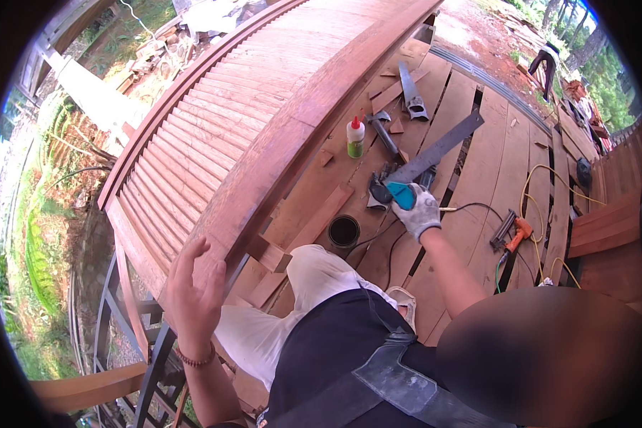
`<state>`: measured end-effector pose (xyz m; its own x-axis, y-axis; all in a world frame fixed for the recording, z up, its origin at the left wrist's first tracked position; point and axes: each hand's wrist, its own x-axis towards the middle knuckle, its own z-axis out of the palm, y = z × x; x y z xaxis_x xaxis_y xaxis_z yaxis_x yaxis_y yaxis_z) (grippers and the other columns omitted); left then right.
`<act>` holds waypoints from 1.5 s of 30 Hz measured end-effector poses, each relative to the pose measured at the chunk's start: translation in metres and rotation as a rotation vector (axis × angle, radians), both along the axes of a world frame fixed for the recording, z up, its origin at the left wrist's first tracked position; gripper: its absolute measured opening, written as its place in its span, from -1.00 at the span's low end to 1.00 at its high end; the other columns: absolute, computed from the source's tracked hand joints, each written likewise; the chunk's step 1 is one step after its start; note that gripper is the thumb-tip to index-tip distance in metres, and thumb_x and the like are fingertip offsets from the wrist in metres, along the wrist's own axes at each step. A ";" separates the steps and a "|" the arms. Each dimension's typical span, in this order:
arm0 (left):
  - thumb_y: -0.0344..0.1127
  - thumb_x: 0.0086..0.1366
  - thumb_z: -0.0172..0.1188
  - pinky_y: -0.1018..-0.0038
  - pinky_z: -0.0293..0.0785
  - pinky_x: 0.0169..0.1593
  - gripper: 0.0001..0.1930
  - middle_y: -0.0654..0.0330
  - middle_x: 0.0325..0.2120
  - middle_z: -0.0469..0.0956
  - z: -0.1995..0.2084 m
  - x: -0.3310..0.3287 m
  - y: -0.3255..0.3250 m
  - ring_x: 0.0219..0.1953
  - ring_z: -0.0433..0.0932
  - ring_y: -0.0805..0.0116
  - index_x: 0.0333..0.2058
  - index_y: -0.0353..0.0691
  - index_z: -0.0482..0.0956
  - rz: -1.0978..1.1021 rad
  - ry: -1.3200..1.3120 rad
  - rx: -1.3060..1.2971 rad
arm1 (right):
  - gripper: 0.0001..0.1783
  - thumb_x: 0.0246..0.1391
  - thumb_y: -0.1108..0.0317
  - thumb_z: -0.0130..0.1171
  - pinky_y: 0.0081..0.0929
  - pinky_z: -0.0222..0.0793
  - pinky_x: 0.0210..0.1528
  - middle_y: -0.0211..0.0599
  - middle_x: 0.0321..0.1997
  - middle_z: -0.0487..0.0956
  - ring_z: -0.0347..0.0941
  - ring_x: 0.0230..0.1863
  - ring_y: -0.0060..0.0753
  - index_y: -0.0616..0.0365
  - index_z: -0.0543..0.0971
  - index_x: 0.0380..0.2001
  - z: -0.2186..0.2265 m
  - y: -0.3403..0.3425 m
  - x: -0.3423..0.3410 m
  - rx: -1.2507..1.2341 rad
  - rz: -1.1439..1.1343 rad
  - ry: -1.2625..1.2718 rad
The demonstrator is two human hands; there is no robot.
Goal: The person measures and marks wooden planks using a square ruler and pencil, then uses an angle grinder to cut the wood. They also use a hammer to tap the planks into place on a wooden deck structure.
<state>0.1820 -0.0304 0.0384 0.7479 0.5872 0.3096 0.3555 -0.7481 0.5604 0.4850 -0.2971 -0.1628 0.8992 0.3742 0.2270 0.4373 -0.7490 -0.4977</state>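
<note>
My gloved right hand (pixel 419 212) is closed around the teal handle of a handsaw (pixel 439 151), its dark blade pointing up and to the right above the planks. Just beneath the blade's handle end is a dark tool (pixel 380 191), partly covered. My bare left hand (pixel 197 289), a beaded bracelet at the wrist, is raised beside the lower end of a large reddish slatted wooden panel (pixel 214 121). Its fingers are apart and slightly bent, with nothing in them; whether they touch the panel's thick rail (pixel 292 132) I cannot tell.
On the plank floor (pixel 492 164) lie a second handsaw (pixel 411 93), a hammer-like tool (pixel 386 135), a white-and-green glue bottle (pixel 355 138), an open can (pixel 344 232) and wood offcuts. An orange nail gun (pixel 518 234) rests among cords and hoses at right. Another person (pixel 547 63) bends over far off.
</note>
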 end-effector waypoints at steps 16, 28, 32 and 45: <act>-0.39 0.27 0.18 0.38 0.37 0.13 -0.72 0.02 -0.08 0.56 -0.028 -0.085 0.052 0.02 0.51 0.20 -0.07 -0.36 0.56 0.459 0.094 0.237 | -0.45 -0.13 0.05 0.36 -0.09 0.37 0.03 0.01 -0.10 0.53 0.46 -0.06 0.09 0.17 0.54 -0.12 -0.196 -0.046 -0.051 -0.281 0.224 0.120; -0.31 0.10 0.30 0.24 0.37 0.09 -0.73 0.07 -0.17 0.54 -0.174 -0.185 -0.093 -0.03 0.48 0.13 -0.22 -0.24 0.57 0.813 -0.034 -0.122 | -0.14 -0.08 -0.06 0.27 -0.23 0.13 0.35 -0.14 0.34 0.30 0.20 0.34 -0.11 0.05 0.29 0.27 -0.152 0.285 -0.257 -0.977 1.378 0.206; -0.24 0.07 0.30 0.24 0.28 0.15 -0.73 0.22 -0.13 0.50 -0.175 -0.181 -0.122 0.01 0.44 0.22 -0.23 -0.13 0.59 0.846 0.132 0.052 | -0.04 -0.12 0.00 0.32 0.18 0.02 0.34 -0.16 0.36 0.25 0.19 0.34 0.00 0.06 0.17 0.32 -0.248 0.310 -0.273 -1.005 1.465 -0.226; -0.22 0.10 0.23 0.21 0.21 0.19 -0.78 0.25 -0.13 0.47 -0.191 -0.203 -0.133 0.06 0.39 0.24 -0.28 -0.13 0.55 0.906 -0.031 0.051 | -0.14 -0.20 0.02 0.38 -0.21 0.27 0.24 -0.12 0.16 0.39 0.33 0.24 -0.17 0.14 0.28 0.15 -0.257 0.357 -0.247 -0.901 1.420 -0.197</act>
